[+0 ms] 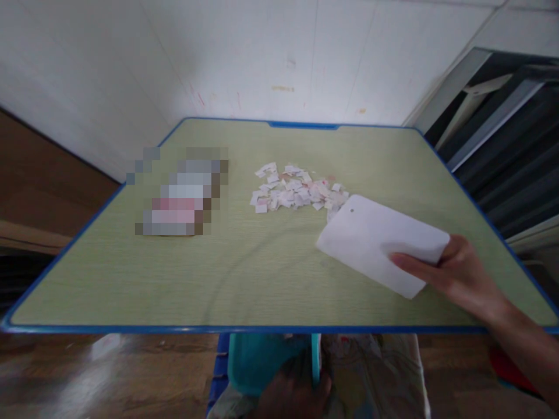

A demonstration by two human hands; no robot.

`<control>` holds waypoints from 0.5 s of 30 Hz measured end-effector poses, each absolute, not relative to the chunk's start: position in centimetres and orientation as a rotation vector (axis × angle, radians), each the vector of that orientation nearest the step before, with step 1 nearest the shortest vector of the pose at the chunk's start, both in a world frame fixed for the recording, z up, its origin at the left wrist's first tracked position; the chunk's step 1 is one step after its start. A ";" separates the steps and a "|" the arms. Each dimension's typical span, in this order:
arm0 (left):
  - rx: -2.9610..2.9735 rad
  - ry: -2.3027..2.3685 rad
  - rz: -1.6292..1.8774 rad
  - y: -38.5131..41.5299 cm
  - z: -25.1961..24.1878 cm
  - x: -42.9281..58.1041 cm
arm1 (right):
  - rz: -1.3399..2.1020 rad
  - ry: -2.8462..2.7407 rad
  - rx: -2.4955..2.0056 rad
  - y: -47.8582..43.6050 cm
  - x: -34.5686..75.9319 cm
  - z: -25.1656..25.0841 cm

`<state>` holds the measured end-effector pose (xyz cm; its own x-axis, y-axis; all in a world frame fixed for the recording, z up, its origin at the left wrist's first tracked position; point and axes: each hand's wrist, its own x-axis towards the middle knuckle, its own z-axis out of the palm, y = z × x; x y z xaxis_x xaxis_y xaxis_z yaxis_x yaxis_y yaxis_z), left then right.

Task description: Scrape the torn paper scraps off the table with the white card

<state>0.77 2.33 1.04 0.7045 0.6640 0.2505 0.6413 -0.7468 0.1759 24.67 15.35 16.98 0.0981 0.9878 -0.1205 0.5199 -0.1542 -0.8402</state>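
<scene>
Holding a white card (375, 233) in our right hand (458, 267), we keep the thumb flat on its upper face and the fingers out of sight beneath it. The card slants across the right half of the green table (262, 279), and its small round hole sits near the far corner, away from our grip. In front of its far left edge lies a loose pile of paper scraps (297, 192), mostly white with a few pinkish bits, spread around the middle of the tabletop. We see the card's edge meet the right end of the pile, though we cannot tell whether it presses on the scraps or passes just above them.

Below the table's near edge, our left hand (290, 387) is in shadow, closed around the right wall of a teal tub (257, 361). We cannot make out each finger there. A blue slatted thing (216, 372) shows at the tub's left, and a pale patterned cloth (371, 378) spreads to its right.

On the left of the tabletop, well apart from the scraps, we find a pixelated patch (183, 195) whose contents we cannot read. Beyond the table's blue rim stands a white wall (244, 58) with reddish marks; dark frames (515, 128) lean at our right, above a wooden floor (152, 372).
</scene>
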 end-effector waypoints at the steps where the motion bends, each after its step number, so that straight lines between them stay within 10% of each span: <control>1: 2.824 1.082 0.449 2.4 1.1 0.8 | 0.895 -1.458 -1.800 14.6 24.5 16.9; 15: 2.825 1.027 0.330 2.5 1.6 0.6 | 0.950 -1.617 -1.732 12.9 19.7 16.6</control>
<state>0.65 2.48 1.59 0.7465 0.6450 0.1635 0.6194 -0.7634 0.1832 19.72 12.86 16.63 0.0110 0.9938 -0.1105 0.5805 -0.0963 -0.8086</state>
